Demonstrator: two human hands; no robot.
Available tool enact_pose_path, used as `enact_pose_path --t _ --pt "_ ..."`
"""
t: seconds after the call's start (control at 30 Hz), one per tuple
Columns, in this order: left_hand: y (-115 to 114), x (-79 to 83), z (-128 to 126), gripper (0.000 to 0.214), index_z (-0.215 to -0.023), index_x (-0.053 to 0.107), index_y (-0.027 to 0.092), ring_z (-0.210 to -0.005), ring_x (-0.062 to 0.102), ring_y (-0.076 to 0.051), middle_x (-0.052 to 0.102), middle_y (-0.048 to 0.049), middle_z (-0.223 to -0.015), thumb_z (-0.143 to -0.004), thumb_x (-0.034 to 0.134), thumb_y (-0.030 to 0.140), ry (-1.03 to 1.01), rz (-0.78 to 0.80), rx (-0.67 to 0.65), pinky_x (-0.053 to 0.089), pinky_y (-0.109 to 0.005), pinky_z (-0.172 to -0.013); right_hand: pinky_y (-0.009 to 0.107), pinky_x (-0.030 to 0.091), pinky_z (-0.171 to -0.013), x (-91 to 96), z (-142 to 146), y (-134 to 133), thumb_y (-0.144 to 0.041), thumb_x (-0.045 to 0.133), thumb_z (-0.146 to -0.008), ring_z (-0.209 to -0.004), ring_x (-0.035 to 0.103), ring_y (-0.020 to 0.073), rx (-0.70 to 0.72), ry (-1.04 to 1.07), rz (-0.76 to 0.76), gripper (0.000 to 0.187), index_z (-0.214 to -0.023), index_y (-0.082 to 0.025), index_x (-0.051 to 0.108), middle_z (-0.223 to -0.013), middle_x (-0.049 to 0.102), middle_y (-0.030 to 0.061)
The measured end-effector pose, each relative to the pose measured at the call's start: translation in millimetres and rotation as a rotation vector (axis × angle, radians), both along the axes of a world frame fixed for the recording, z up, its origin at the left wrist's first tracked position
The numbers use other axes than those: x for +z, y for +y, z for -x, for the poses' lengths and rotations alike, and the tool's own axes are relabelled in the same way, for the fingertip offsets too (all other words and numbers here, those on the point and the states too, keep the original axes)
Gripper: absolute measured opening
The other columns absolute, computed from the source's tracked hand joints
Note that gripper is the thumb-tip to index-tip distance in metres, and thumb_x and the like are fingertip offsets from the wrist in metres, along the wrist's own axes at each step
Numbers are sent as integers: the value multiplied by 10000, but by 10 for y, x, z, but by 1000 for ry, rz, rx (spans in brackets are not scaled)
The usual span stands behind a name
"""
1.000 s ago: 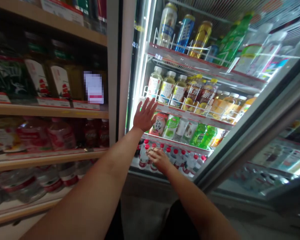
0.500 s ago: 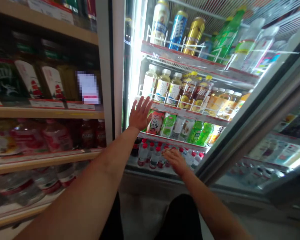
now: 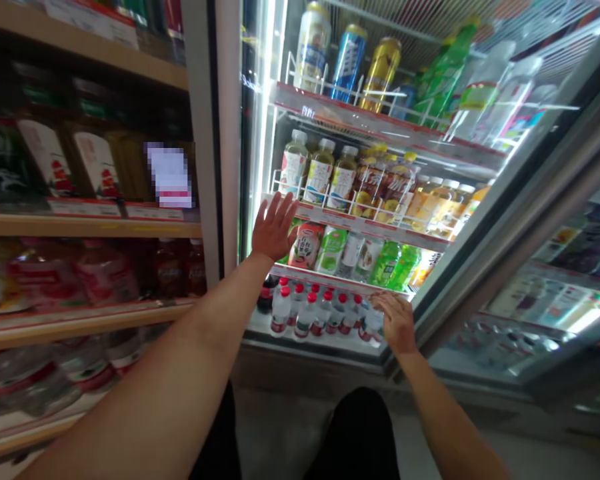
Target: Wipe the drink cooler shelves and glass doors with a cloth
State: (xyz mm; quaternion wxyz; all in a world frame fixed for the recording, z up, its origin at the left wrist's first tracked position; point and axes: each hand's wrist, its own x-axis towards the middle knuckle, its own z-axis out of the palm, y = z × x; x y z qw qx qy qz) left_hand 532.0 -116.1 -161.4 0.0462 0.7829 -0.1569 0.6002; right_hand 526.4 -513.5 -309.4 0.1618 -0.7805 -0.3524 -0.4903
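My left hand lies spread at the front edge of a cooler shelf, below bottles with white caps. Its fingers are apart and hold nothing. Just beneath and beside it stands a red carton-like drink in the row below. My right hand is lower and farther right, close to the door frame. Its fingers are loosely bent and apart, over the right end of a row of clear water bottles with red caps. A tilted clear bottle is just below those fingertips; contact cannot be made out.
The cooler door stands open at the right. Cans and green bottles fill the upper shelf. To the left, a wooden rack holds large bottles. My knees are below.
My right hand has moved right, from over the middle of the red-capped bottles to their right end by the door. My left hand stays spread at the shelf edge. The view shifted slightly.
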Motion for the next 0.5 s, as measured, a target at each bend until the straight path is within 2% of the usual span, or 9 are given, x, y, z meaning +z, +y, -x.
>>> enact_pose_path --t 0.07,0.17,0.23,0.37,0.5 --pt "0 1 3 607 -1595 250 219 -1548 120 -265 329 -99 -1620 -1028 361 407 -1 -4 15 85 -528 -1274 449 501 -998 10 -14 -48 -62 461 -919 -1139 654 222 -29 -12 -64 374 -1118 -220 734 -1145 755 68" --pt "-1 2 5 596 -1590 264 214 -1549 125 -258 345 -100 -1614 -1034 350 413 -19 -18 31 94 -516 -1274 406 501 -974 126 -28 -88 -67 478 -913 -1101 677 202 10 -9 -57 344 -1064 -218 748 -1100 770 58" --pt "-4 2 6 592 -1586 274 210 -1549 128 -258 350 -100 -1612 -1035 349 415 -25 -23 40 100 -515 -1272 401 489 -978 308 -48 -106 -72 487 -906 -1089 687 198 13 -45 -91 331 -1048 -217 749 -1068 777 53" --pt "-16 7 17 593 -1582 281 192 -1549 123 -261 335 -104 -1617 -1032 354 402 -24 -28 74 94 -509 -1273 437 464 -1013 713 -89 -97 -82 509 -883 -1120 683 222 -53 -127 -303 320 -1059 -205 746 -1111 768 74" --pt "-25 15 35 599 -1580 287 198 -1547 138 -268 323 -99 -1622 -1023 372 400 32 -7 57 85 -514 -1276 473 472 -1012 943 -115 -45 -114 531 -879 -1106 689 244 -62 -119 -381 284 -1035 -196 754 -1113 768 90"
